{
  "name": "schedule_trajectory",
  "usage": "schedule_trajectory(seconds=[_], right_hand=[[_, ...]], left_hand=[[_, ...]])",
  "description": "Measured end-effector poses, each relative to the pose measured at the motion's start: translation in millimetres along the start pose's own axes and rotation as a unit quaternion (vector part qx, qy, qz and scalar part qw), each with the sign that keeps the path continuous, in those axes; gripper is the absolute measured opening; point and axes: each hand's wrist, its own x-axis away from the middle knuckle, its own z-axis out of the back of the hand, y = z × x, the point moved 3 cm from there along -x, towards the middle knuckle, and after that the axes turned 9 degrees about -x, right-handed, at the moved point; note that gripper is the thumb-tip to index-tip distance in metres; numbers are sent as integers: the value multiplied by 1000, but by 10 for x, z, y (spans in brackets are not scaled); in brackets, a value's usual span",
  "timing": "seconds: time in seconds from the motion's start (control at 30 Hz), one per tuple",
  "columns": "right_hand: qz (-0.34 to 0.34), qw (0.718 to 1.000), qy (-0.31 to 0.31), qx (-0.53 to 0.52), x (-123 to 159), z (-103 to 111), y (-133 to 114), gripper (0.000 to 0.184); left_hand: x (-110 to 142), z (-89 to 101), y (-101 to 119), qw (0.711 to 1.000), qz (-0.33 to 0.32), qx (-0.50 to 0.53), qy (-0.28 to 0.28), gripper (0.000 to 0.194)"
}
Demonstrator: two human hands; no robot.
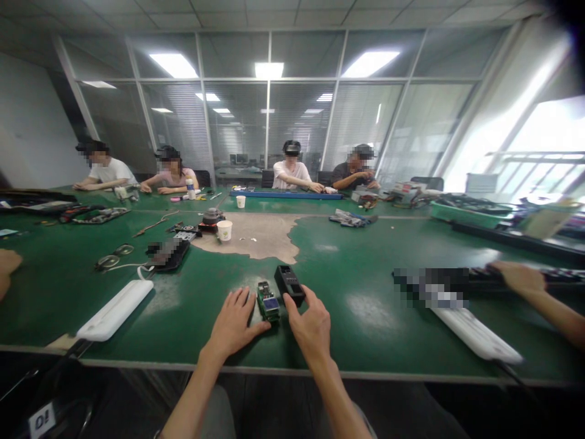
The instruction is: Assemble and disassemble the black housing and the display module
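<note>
Right-hand grip [312, 320] is closed about the near end of a black case [289, 281], which is held between thumb and fingers, its far end pointed away. Just left of the case, a green circuit board [267, 302] is flanked by the left-hand grip [232, 320], whose fingers are loosely spread; whether the board is touched by the thumb cannot be told. Farther out on the table [347, 253], a paper cup [224, 230] is seen.

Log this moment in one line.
left hand: beside board | right hand: holding case | case: black, right of board
</note>
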Motion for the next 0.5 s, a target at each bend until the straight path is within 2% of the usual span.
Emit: schedule_trajectory(seconds=[0.2, 0.5], right_hand=[[15, 999, -29, -3, 46, -131, -343, 42], [28, 995, -62, 67, 162, -245, -451, 35]], left_hand=[[-1, 0, 3, 1000, 3, -4, -7, 87], [-2, -7, -13, 1000, -3, -12, -14, 84]])
